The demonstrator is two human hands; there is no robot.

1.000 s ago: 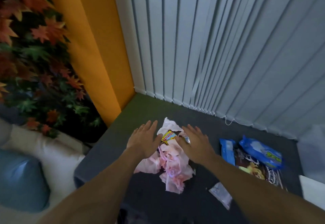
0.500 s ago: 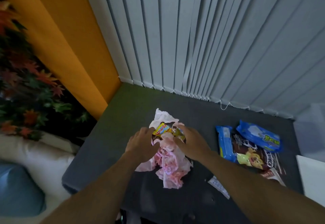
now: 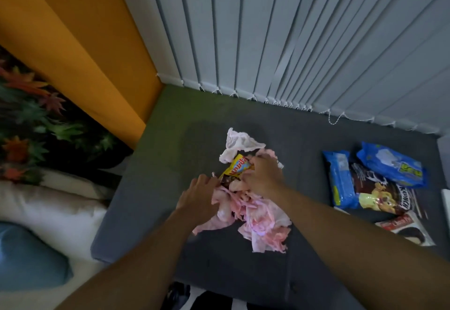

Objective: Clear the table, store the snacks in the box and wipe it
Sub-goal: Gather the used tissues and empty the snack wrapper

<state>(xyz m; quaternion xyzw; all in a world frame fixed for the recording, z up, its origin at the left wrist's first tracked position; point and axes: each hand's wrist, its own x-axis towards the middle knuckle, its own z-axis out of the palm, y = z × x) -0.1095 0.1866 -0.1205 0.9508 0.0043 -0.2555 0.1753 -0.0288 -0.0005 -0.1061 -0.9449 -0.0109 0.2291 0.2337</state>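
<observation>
Right hand [image 3: 261, 175] curled tight on the pink tissue pile [image 3: 258, 222] mid table [image 3: 155, 188], fingertips at the yellow snack wrapper [image 3: 237, 167] lying in it. Left hand [image 3: 198, 195] touches the pile's left edge; can't tell its grip. Well to the right lie blue packs [image 3: 389, 163] and a brown pack [image 3: 375, 190], its lettering blurry, maybe "Krunch".

Table [image 3: 170, 163] bears tissues [image 3: 263, 222], snacks [image 3: 372, 192] (seemingly packets).

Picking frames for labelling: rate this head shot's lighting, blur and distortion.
Head view: dim, flat light, dark table low in contrast; leaves at left smeared by blur; blind slats fan out from wide-angle distortion; yellow wrapper print partly readable.
</observation>
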